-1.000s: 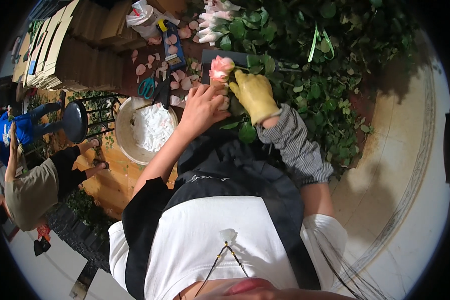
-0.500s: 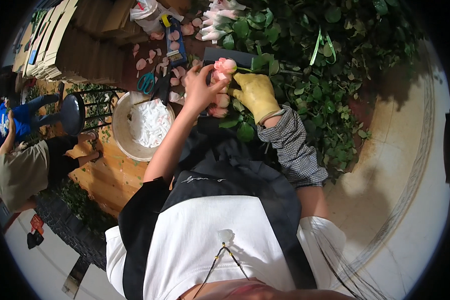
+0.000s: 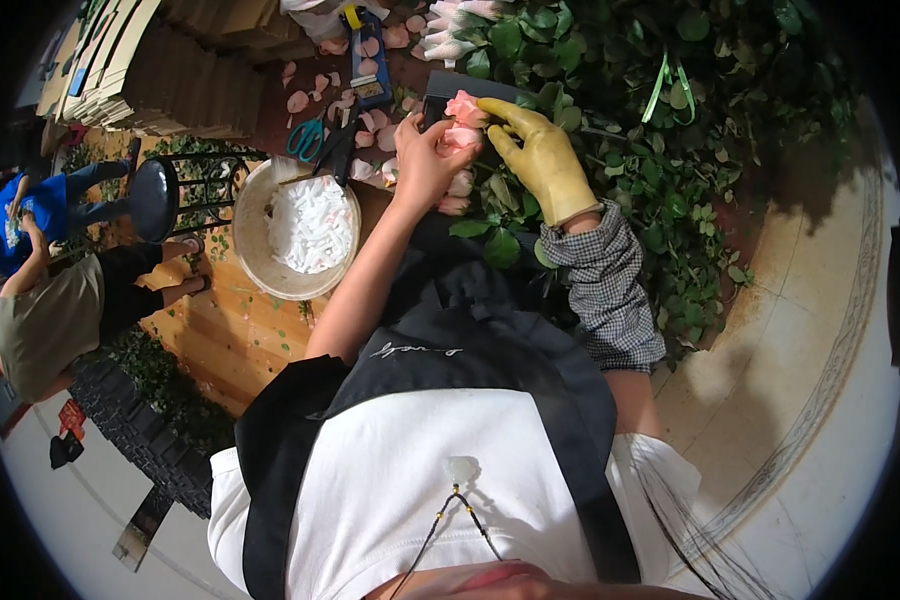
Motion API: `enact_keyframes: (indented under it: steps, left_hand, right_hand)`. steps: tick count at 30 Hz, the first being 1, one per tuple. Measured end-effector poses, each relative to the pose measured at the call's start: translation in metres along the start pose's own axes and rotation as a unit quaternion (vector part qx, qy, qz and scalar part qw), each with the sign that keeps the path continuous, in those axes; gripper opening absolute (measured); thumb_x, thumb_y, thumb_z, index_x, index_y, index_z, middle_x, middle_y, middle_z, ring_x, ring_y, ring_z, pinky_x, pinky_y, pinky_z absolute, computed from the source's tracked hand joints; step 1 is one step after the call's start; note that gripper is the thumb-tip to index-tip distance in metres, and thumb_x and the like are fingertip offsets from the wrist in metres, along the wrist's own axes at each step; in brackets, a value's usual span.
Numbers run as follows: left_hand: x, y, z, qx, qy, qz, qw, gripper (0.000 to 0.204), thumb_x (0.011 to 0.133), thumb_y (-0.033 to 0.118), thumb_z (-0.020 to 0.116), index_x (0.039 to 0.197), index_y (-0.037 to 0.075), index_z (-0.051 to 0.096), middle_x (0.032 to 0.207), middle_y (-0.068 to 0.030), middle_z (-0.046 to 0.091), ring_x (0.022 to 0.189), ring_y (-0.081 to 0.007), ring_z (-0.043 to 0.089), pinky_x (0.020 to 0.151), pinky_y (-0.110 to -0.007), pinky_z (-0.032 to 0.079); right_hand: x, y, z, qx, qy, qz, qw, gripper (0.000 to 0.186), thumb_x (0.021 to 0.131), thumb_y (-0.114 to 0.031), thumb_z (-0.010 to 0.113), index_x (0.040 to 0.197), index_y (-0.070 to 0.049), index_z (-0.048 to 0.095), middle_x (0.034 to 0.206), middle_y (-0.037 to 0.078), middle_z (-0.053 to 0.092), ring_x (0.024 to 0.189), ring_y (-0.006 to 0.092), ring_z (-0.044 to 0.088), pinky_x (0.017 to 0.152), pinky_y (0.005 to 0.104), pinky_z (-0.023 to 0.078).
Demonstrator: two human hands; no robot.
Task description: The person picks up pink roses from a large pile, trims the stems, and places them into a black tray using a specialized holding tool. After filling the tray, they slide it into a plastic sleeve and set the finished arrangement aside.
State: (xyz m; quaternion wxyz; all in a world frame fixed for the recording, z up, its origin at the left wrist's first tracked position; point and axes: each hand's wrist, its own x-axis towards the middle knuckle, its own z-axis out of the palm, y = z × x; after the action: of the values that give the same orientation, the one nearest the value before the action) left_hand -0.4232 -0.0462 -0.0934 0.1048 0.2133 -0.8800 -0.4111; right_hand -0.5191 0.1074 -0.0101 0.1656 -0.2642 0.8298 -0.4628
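Note:
Several pink roses lie in a column by the dark block (image 3: 440, 84) on the work surface. My bare left hand (image 3: 422, 165) has its thumb and fingers curled around one pink rose (image 3: 458, 138). Just above it sits another pink rose (image 3: 464, 108). At that rose's right edge is the index fingertip of my right hand (image 3: 550, 172), in a yellow glove; its thumb stands apart below, and nothing shows between them. More roses (image 3: 455, 203) are partly hidden below my left wrist. Green leaves cover the stems.
Left of my forearm stands a round tub (image 3: 242, 245) of white pieces. Teal scissors (image 3: 306, 140), a blue tool (image 3: 372, 90) and loose petals lie beyond it. Leafy stems (image 3: 660, 190) fill the right side. Cardboard (image 3: 185, 90) is stacked far left, near a black stool (image 3: 154, 200) and two people.
My left hand has shifted onto a rose lower in the column. My gloved right hand has moved from the stem side toward the top rose's edge. The whole view has shifted slightly.

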Motion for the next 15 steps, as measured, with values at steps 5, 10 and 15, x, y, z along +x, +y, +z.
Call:
enact_keyframes:
  steps: [5, 10, 15]
  left_hand:
    - [-0.003, -0.001, 0.0, -0.011, -0.005, -0.014, 1.0, 0.058, 0.077, 0.038, 0.085, 0.122, 0.004, 0.072, 0.143, -0.0322, 0.044, 0.136, -0.0447, 0.039, 0.112, -0.049, 0.037]
    - [-0.004, 0.001, -0.001, -0.021, -0.001, 0.006, 1.0, 0.051, 0.077, 0.036, 0.085, 0.113, 0.001, 0.074, 0.14, -0.0341, 0.045, 0.136, -0.0471, 0.039, 0.111, -0.05, 0.037]
    - [-0.006, -0.002, 0.0, -0.033, -0.01, -0.001, 0.999, 0.049, 0.076, 0.034, 0.086, 0.108, 0.0, 0.074, 0.141, -0.0354, 0.044, 0.136, -0.048, 0.038, 0.111, -0.051, 0.037]
  right_hand:
    - [-0.004, 0.004, 0.011, -0.218, 0.004, -0.142, 0.965, 0.044, 0.091, -0.011, 0.063, 0.134, -0.015, 0.058, 0.113, 0.011, 0.072, 0.096, 0.0311, 0.071, 0.085, 0.0396, 0.056]
    - [-0.003, -0.003, 0.026, -0.384, -0.06, -0.071, 0.919, 0.051, 0.093, -0.012, 0.062, 0.143, -0.014, 0.049, 0.115, 0.008, 0.07, 0.097, 0.0285, 0.07, 0.089, 0.0376, 0.052]
    - [0.007, -0.007, 0.034, -0.463, -0.106, -0.029, 0.879, 0.039, 0.089, -0.016, 0.065, 0.127, -0.011, 0.058, 0.101, 0.008, 0.072, 0.09, 0.0244, 0.074, 0.083, 0.0372, 0.052]
